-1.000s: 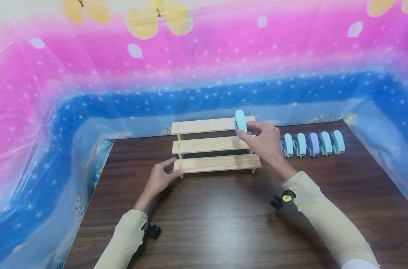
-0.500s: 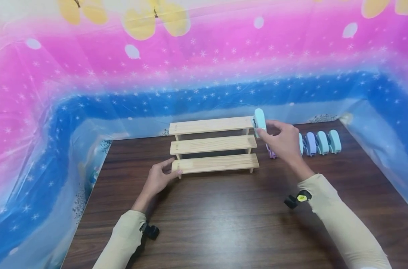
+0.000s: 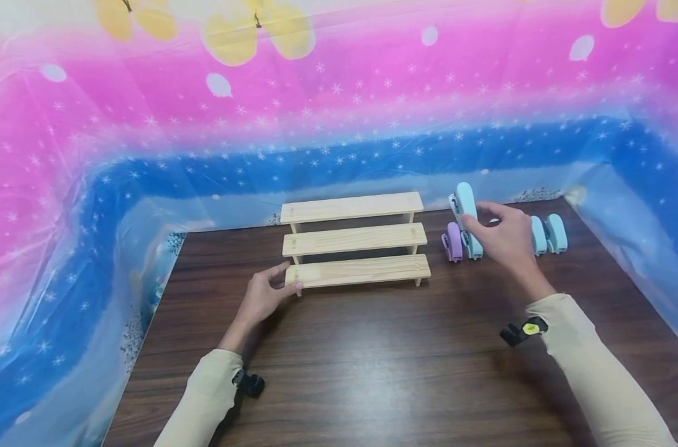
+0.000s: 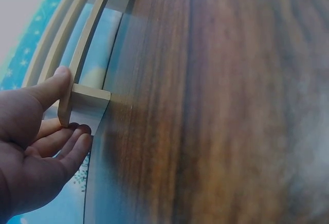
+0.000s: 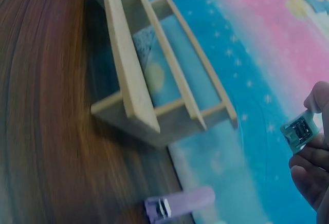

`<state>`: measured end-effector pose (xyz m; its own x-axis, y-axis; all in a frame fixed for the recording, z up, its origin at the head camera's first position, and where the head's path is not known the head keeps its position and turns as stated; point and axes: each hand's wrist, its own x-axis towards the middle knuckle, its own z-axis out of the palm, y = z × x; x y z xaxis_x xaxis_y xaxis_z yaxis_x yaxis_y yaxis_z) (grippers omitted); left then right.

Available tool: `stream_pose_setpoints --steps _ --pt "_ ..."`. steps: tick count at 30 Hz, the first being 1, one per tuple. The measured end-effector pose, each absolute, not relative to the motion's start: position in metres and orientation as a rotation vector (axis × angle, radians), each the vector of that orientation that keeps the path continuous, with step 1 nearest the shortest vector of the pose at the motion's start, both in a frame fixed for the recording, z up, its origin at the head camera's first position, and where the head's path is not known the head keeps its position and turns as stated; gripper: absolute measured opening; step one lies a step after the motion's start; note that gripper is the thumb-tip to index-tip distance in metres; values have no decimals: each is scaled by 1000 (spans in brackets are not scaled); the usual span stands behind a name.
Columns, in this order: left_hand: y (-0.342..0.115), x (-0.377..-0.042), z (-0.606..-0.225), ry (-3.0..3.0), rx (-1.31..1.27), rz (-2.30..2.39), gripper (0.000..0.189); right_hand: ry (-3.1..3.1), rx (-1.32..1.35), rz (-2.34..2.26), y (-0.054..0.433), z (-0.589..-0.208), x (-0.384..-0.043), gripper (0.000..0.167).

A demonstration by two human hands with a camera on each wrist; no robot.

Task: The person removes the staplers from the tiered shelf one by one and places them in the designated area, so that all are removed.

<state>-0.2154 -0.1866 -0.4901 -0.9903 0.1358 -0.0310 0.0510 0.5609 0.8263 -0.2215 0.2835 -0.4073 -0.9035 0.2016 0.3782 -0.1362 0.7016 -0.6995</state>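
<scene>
My left hand (image 3: pixel 265 290) pinches the left end of a three-tier wooden display stand (image 3: pixel 356 271). In the left wrist view its thumb lies on the lowest board (image 4: pixel 85 44) and the fingers curl at the board's end. A mint-green mini stapler (image 3: pixel 465 202) is upright between the thumb and fingers of my right hand (image 3: pixel 503 239), raised over a row of staplers. The right wrist view shows the end of this held stapler (image 5: pixel 299 130) facing the camera. Below it, a purple stapler (image 3: pixel 452 242) stands at the row's left end, beside a mint one (image 3: pixel 474 246).
Two more mint staplers (image 3: pixel 555 233) show at the row's right end; my right hand covers the row's middle. The row stands right of the stand on a dark wood-grain table (image 3: pixel 361 360). Behind the table hangs a pink and blue patterned cloth (image 3: pixel 339 118).
My right hand has carried the mint stapler rightward, from in front of the stand's upper boards to above the row. The purple stapler has come into sight. My left hand keeps its place.
</scene>
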Motion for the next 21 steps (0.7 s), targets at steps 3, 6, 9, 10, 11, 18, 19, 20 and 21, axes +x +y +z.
stream_pose_setpoints --steps 3,6,9,10,11,18,19,20,21 --pt "-186 -215 -490 2698 160 1416 68 -2473 -49 1059 296 -411 -222 53" --pt "-185 -215 -489 2697 159 1415 69 -2468 -76 1059 311 -414 -221 53" --pt "-184 -215 -489 2697 162 1413 69 -2458 -117 1060 327 -417 -221 53" --pt "-184 -215 -489 2699 162 1413 69 -2455 -133 1063 333 -417 -221 53" --pt "-184 -215 -489 2703 162 1410 69 -2453 -147 1065 338 -418 -221 52" --pt "-185 -215 -488 2702 148 1410 68 -2451 -224 1098 368 -416 -220 55" --pt "-185 -215 -488 2703 146 1405 68 -2450 -232 1104 372 -416 -220 56" --pt "-185 -215 -488 2702 143 1403 69 -2452 -237 1114 377 -416 -220 56" --pt "-185 -215 -488 2702 142 1402 69 -2454 -239 1121 381 -416 -219 56"
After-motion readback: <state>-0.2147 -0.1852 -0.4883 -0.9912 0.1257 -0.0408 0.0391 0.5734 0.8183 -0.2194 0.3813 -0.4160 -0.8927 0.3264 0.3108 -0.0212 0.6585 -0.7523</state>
